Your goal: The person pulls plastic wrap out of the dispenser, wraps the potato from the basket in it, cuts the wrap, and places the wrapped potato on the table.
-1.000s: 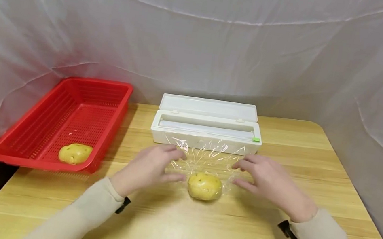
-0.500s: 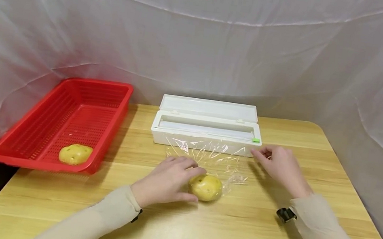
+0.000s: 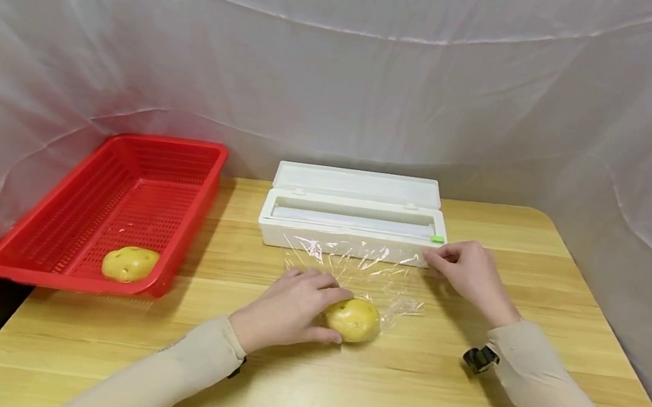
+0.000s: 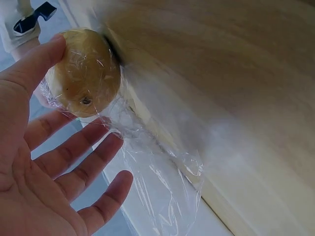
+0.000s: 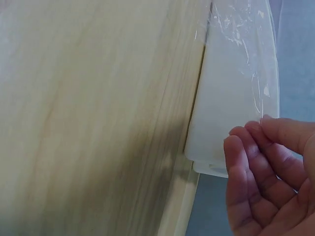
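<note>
A yellow potato (image 3: pixel 356 321) rests on the table, partly wrapped in clear cling film (image 3: pixel 375 273) that runs back to a white dispenser box (image 3: pixel 273 235). My left hand (image 3: pixel 291 310) holds the potato from its left side. In the left wrist view, the thumb lies on top of the wrapped potato (image 4: pixel 86 73) and the index finger is under it, while the other fingers spread beside the film. At the box's right front corner, my right hand (image 3: pixel 472 273) pinches the film's edge between thumb and forefinger, as the right wrist view shows. A green slider (image 3: pixel 437 238) sits just above those fingertips.
The box's lid (image 3: pixel 357 184) is raised, with the film roll (image 3: pixel 352 222) visible inside. To the left stands a red basket (image 3: pixel 211 191) holding another potato (image 3: pixel 130 264). A grey curtain (image 3: pixel 341 94) hangs behind the wooden table (image 3: pixel 373 405).
The left hand has moved right onto the potato. My right hand has gone back and right, away from the potato, to the film's edge at the box corner. Potato and box stay put.
</note>
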### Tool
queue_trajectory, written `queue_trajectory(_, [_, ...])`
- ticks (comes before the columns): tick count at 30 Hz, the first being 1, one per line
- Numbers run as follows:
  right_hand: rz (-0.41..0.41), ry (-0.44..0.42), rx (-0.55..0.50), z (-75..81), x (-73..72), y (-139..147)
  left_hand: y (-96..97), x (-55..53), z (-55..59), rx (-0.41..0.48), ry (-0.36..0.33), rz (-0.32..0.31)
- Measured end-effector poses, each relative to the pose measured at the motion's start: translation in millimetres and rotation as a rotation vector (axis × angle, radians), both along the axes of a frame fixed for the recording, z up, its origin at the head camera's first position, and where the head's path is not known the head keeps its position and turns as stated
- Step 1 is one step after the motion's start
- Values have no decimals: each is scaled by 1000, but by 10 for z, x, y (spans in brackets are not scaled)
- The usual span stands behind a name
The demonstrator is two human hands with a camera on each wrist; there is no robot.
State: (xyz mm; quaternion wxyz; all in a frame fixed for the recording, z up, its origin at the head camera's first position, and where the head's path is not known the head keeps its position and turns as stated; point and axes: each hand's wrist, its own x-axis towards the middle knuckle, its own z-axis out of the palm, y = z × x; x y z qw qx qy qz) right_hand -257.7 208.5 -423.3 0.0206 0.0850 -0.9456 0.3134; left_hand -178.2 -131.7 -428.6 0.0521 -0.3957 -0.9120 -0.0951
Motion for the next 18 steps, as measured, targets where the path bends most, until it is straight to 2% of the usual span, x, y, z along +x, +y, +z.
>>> queue_trajectory(11, [129, 7, 27, 7, 11, 71, 10, -22, 0, 8, -41, -4])
queue_trajectory(15, [148, -3, 39, 21, 16, 72, 10, -27, -4, 11, -51, -3])
queue_trajectory(18, [134, -44, 31, 40, 12, 72, 11, -24, -5, 12, -53, -2])
